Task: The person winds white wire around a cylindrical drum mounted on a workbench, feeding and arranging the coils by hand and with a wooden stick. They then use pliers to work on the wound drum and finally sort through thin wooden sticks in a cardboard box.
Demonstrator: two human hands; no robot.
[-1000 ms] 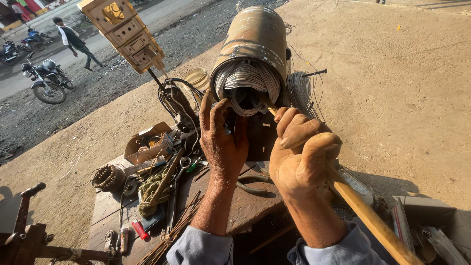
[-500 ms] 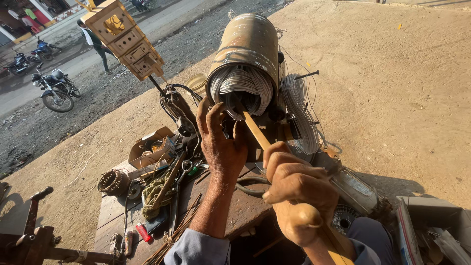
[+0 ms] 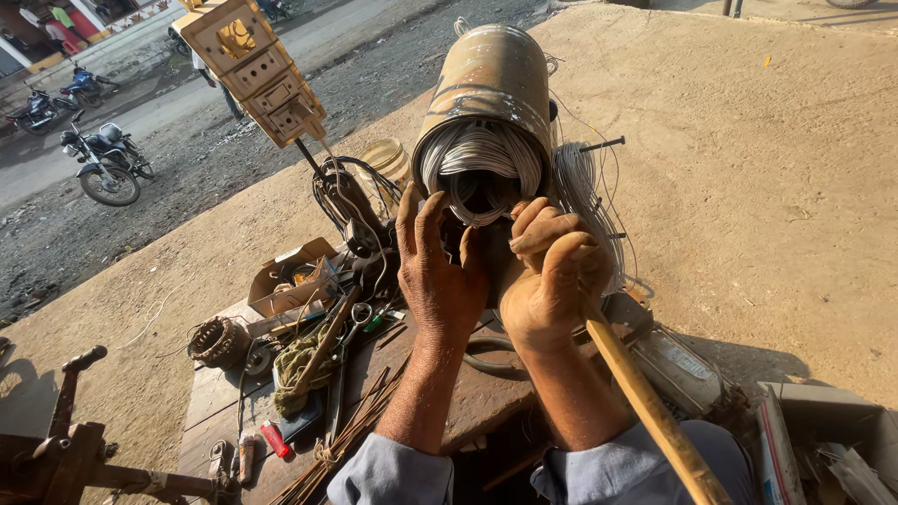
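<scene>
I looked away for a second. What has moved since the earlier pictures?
The right hand pushed the wooden stick forward again, back up to the wire coils after drawing back. The left hand stayed pressed at the metal cylinder mouth; the grip on the stick is unchanged.

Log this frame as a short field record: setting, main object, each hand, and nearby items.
setting: outdoor work spot on sandy ground beside a road
main object: metal cylinder lying on its side, open end packed with wire windings
left hand: open, fingers up against the cylinder's mouth
right hand: gripping a wooden stick aimed at the windings
nearby: cluttered wooden board, cardboard box, parked motorcycle
</scene>
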